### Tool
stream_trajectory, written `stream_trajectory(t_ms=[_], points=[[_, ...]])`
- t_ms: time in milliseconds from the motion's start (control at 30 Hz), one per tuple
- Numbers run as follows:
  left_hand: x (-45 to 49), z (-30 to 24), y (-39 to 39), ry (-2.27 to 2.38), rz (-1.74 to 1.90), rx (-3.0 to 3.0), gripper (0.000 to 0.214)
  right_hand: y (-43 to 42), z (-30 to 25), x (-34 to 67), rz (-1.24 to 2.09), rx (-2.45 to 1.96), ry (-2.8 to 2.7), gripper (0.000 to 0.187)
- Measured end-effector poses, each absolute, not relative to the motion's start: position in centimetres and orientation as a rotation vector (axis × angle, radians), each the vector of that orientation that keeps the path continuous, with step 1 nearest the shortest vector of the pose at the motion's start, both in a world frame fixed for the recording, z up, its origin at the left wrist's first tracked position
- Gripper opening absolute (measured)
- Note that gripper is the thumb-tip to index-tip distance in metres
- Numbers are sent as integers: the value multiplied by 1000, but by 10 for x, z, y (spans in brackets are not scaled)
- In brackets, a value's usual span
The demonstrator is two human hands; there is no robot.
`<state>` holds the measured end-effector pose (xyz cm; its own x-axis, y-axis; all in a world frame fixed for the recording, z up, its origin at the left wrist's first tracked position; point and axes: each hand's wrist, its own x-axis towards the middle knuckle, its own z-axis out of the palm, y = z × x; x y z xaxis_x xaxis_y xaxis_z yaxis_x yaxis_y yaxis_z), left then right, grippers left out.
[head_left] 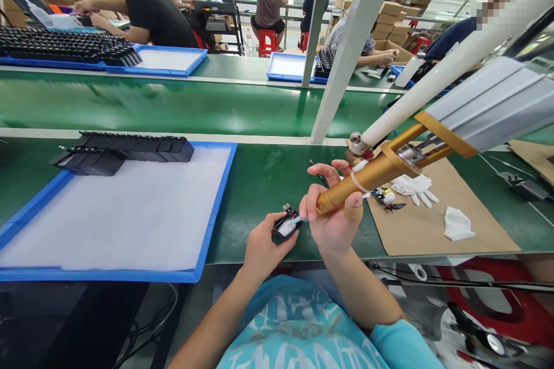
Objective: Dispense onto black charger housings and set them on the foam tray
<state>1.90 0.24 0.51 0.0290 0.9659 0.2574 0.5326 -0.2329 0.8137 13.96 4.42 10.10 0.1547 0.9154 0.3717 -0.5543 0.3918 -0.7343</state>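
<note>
My left hand (264, 242) grips a small black plastic housing (281, 230) by its sides, low over the front edge of the green bench. White material shows inside the housing, and metal prongs stick out at its far end. My right hand (331, 219) is wrapped round a gold-coloured dispensing gun (346, 191) that slants up to the right. The gun's pale blue nozzle (295, 221) points down into the housing's open side. Whether the tip touches the white material I cannot tell.
At left, a blue-rimmed tray (220, 202) lined with white holds rows of black housings (147, 147). Brown cardboard (415, 230) at right carries white gloves (415, 187) and a white scrap (457, 223). A grey upright (341, 63) stands ahead. Several people work beyond.
</note>
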Motion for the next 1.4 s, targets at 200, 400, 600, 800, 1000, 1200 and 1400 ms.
stream_trajectory(t_ms=[200,400,600,800,1000,1200,1400], points=[[28,10,3,1475,1287,1833,32,43,103,132,1141,-441,-917,36],[28,8,4,1501,1310,1860,33,42,105,133,1148,-450,-916,34],[27,9,5,1506,1214,1875,37,43,106,132,1109,-491,-897,40],[10,-4,14,1584,1000,1935,40,49,100,138,1067,-516,-851,52],[-8,-1,24,1480,891,1794,42,68,92,155,1019,-521,-801,52],[0,9,39,1350,908,1620,38,102,79,181,890,-610,-795,55],[0,5,32,1391,1053,2058,24,126,64,212,798,-633,-880,51]])
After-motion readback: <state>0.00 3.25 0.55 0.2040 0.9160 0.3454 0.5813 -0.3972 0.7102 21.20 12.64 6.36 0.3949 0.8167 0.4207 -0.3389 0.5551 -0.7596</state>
